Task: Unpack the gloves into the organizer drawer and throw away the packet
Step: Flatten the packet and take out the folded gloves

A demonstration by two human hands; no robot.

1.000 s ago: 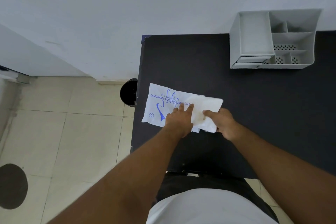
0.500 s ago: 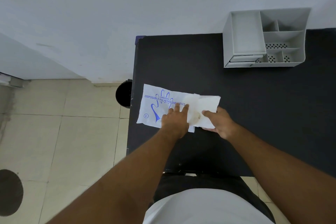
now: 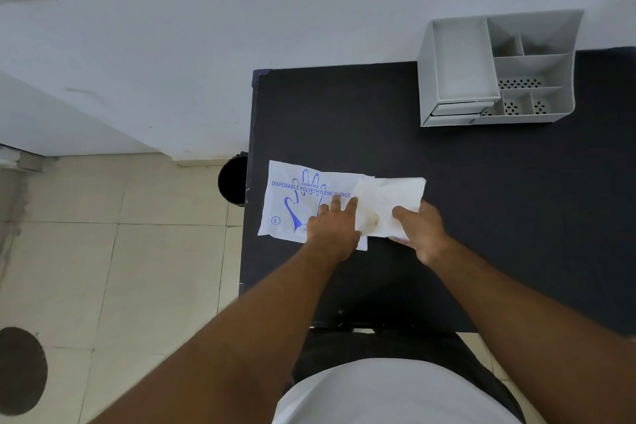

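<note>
Left hand (image 3: 331, 229) flat, fingers spread, pressing packet (image 3: 303, 203) onto worktop (image 3: 481, 182); right hand (image 3: 418, 229) pinching gloves (image 3: 392, 203) protruding from packet's right end.

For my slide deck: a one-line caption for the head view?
Left hand pins the printed white glove packet while right hand pulls out translucent gloves.

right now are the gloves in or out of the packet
Partly out. The gloves stick out of the packet's right end, gripped by the right hand, while the left hand presses the packet flat.
</note>
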